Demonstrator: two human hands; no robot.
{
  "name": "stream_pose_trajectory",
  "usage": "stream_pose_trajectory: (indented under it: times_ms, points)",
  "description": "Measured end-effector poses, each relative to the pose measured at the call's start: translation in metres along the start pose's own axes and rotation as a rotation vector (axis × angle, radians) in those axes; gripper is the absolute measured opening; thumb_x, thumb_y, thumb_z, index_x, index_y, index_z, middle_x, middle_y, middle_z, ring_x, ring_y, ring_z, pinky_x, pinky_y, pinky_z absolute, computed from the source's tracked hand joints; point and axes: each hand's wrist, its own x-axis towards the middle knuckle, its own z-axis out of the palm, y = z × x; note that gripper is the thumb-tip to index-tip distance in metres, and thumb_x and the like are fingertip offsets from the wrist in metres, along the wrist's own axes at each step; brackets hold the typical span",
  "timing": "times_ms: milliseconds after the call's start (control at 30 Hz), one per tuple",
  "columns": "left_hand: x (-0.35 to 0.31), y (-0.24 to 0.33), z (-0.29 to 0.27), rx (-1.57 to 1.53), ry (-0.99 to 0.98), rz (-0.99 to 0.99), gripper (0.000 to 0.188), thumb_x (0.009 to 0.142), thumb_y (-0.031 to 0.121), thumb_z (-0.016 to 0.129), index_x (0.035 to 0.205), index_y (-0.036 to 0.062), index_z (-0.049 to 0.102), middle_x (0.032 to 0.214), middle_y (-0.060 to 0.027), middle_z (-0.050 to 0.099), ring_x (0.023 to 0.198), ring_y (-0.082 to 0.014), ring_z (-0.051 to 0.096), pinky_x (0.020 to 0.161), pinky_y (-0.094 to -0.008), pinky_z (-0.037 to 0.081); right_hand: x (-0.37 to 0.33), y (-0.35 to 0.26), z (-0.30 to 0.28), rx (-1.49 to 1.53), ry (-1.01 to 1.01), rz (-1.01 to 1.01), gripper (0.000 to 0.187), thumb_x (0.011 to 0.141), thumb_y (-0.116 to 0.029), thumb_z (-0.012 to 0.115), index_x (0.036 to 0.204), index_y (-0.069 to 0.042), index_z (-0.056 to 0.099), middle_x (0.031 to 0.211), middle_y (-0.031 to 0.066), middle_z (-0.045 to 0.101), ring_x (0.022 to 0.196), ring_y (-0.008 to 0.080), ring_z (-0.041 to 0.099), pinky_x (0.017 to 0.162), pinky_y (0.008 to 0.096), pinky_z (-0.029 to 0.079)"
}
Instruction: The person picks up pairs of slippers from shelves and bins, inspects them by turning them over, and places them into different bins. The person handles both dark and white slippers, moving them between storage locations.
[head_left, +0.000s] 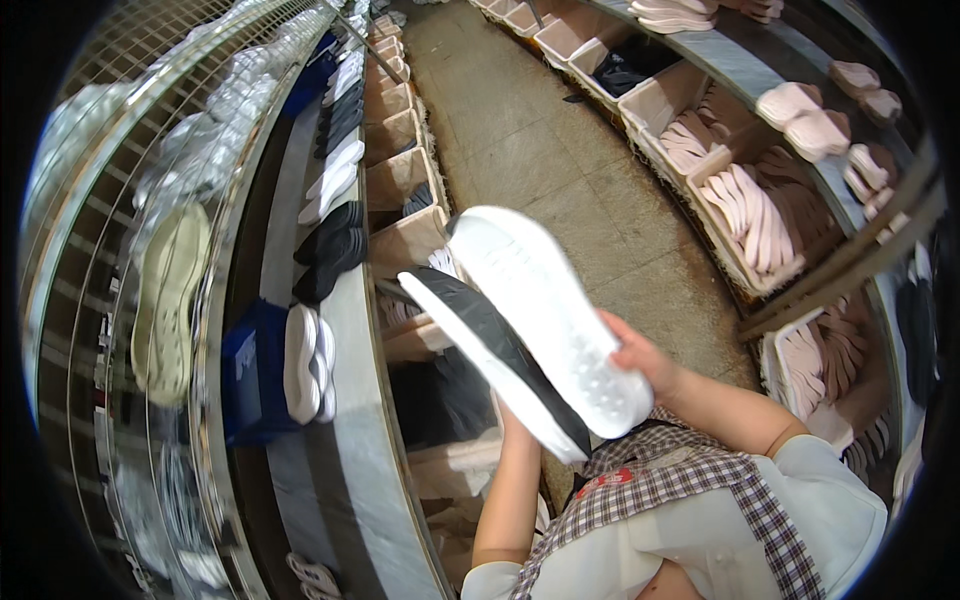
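My right hand (645, 360) is closed on the heel part of a white shoe sole (545, 310), held up in front of my apron. Thumb and fingers grip its right edge. Just left of it, a shoe sole with a white rim and a dark face (490, 335) is tilted alongside, overlapping the white one. My left hand (514, 425) comes up behind this darker sole and supports it; its fingers are hidden there.
On the left, a grey shelf (350, 460) bears white soles (308, 365), black soles (330, 250) and a blue bin (255, 375). Wire mesh holds a beige sole (170, 300). Bins of pink soles (748, 215) line the right of the aisle floor (510, 130).
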Motion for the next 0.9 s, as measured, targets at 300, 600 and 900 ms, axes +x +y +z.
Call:
stream_pose_trajectory:
  times_ms: [300, 600, 900]
  points:
    - [0.263, 0.066, 0.143, -0.769, -0.893, -0.287, 0.071, 0.084, 0.041, 0.059, 0.140, 0.0063, 0.031, 0.097, -0.0128, 0.053, 0.063, -0.0159, 0.051, 0.052, -0.0278, 0.042, 0.225, -0.147, -0.171, 0.627, -0.093, -0.035, 0.069, 0.084, -0.047, 0.053, 0.139, -0.009, 0.036, 0.135, 0.0193, 0.044, 0.120, 0.0381, 0.047, 0.084, 0.0639, 0.044]
    - [0.520, 0.114, 0.223, -0.736, -0.844, -0.273, 0.062, 0.092, 0.044, 0.042, 0.142, 0.0099, 0.028, 0.106, -0.0187, 0.054, 0.072, -0.0241, 0.053, 0.059, -0.0376, 0.046, 0.446, -0.255, -0.280, 0.716, 0.020, 0.084, 0.065, 0.082, -0.039, 0.055, 0.136, -0.007, 0.041, 0.134, 0.0197, 0.046, 0.116, 0.0407, 0.050, 0.092, 0.0640, 0.039]
    - [0.821, 0.163, 0.318, -0.007, -0.375, -0.063, 0.052, 0.091, 0.032, 0.055, 0.132, 0.0056, 0.035, 0.128, -0.0113, 0.048, 0.110, -0.0249, 0.054, 0.089, -0.0379, 0.049, 0.736, -0.385, -0.317, -0.312, 0.051, -0.002, 0.077, 0.078, -0.017, 0.065, 0.143, -0.005, 0.025, 0.139, 0.0137, 0.038, 0.125, 0.0231, 0.040, 0.103, 0.0364, 0.035]
